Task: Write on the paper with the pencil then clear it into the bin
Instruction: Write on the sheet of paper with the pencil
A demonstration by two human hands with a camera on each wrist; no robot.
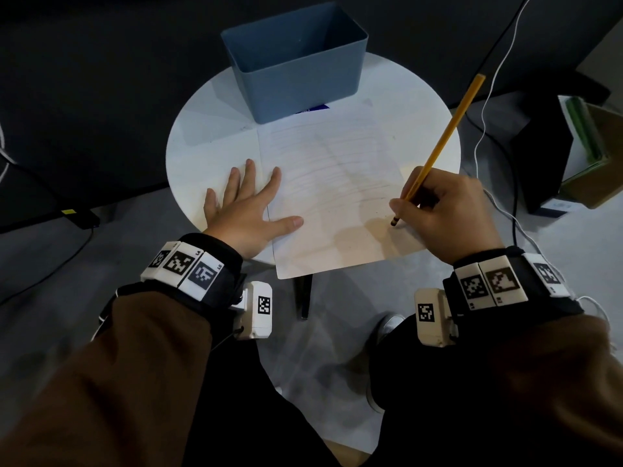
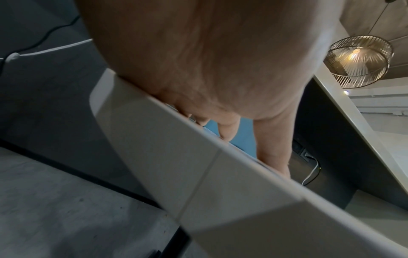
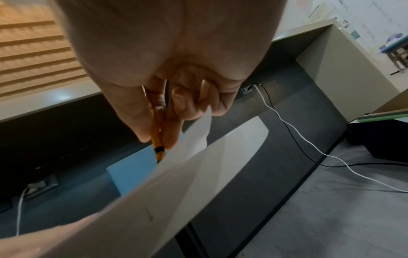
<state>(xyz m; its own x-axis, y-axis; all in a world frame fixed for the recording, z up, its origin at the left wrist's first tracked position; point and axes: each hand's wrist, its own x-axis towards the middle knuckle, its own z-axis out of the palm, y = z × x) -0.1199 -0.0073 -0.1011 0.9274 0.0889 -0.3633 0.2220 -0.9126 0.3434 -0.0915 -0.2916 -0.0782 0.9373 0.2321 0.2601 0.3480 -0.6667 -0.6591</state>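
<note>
Two brown sleeves (image 1: 141,375) filled the bottom of the head view, each ending in one dark wrist band (image 1: 188,269) set with white tag blocks. Beyond them one sheet of lined paper (image 1: 330,183) lay flat on one round white table (image 1: 202,136), its near edge hanging past the table's rim. One yellow pencil (image 1: 445,136) stood tilted over the sheet's right side, its dark tip down at the paper and its blunt end leaning up and away to the right. Its holder, the right hand (image 1: 441,210), had thumb and fingers curled tight round the lower shaft; the right wrist view showed the same pinch just above the black band near the tip, with the paper's corner lifting beside the knuckles. On the other side the left hand (image 1: 246,203) lay palm down with all five fingers spread wide and straight, the thumb and forefinger on the sheet's left margin and the other three on the bare table. One blue bin (image 1: 296,62) stood upright at the far edge of the table, just beyond the top of the paper, its mouth open to the camera. Farther out, one white cable (image 1: 488,96) and one black cable (image 1: 514,210) trailed across the grey floor on the right, near one dark box (image 1: 546,153).
</note>
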